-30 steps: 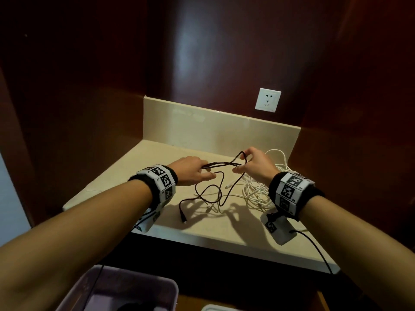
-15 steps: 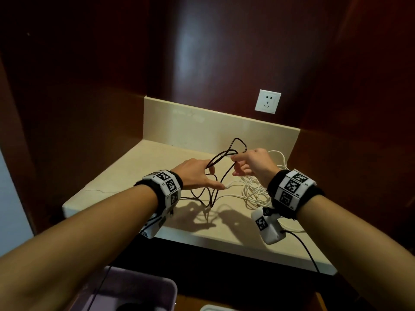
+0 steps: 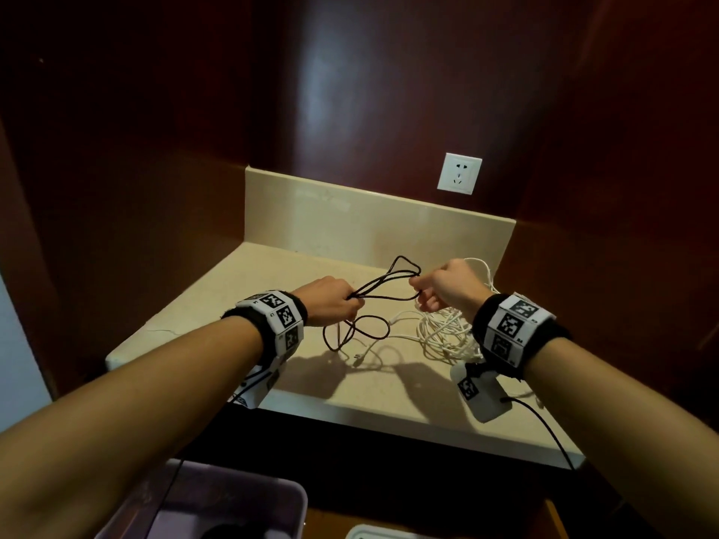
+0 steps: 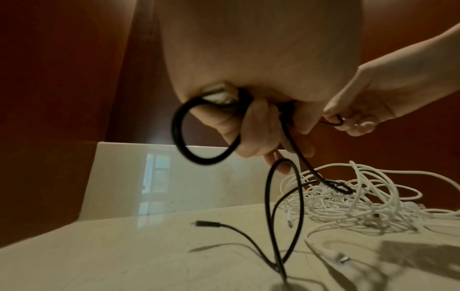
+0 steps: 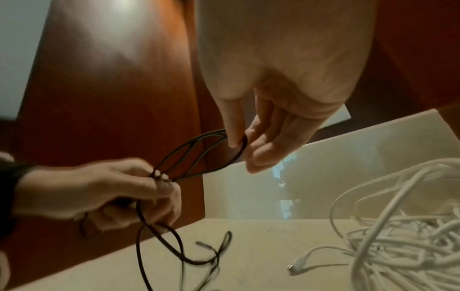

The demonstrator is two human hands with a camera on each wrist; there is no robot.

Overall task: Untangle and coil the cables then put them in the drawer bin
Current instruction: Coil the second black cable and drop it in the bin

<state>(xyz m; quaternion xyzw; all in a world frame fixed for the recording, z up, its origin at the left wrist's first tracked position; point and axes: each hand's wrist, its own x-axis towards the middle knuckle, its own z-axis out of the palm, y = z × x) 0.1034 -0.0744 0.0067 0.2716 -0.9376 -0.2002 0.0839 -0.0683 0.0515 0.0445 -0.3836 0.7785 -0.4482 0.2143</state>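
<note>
Left hand (image 3: 328,305) is clenched round several loops of the black cable (image 3: 385,284), gathered at one end; a metal plug shows inside the fist in the left wrist view. Right hand (image 3: 447,285) pinches the far end of the same loops between thumb and fingertips, the other fingers loosely curled. The loops span the gap between the two hands, raised above the counter (image 3: 218,305).

Below the left hand the rest of the black cable hangs in one slack loop and trails onto the counter near its middle, with its small free plug (image 4: 206,224) lying flat on the surface.

The white cable (image 3: 447,336) lies in a tangled heap on the right side of the counter, under and behind the right hand, close to the back corner. One white strand runs out leftward from the heap and passes the black loop; whether they are entangled cannot be told. A white plug (image 5: 295,268) rests on the counter just beside the heap.

The bin (image 3: 295,496), a pale purple tub, sits below the front edge of the counter at the left. A wall socket (image 3: 459,173) is mounted above the back upstand.
</note>
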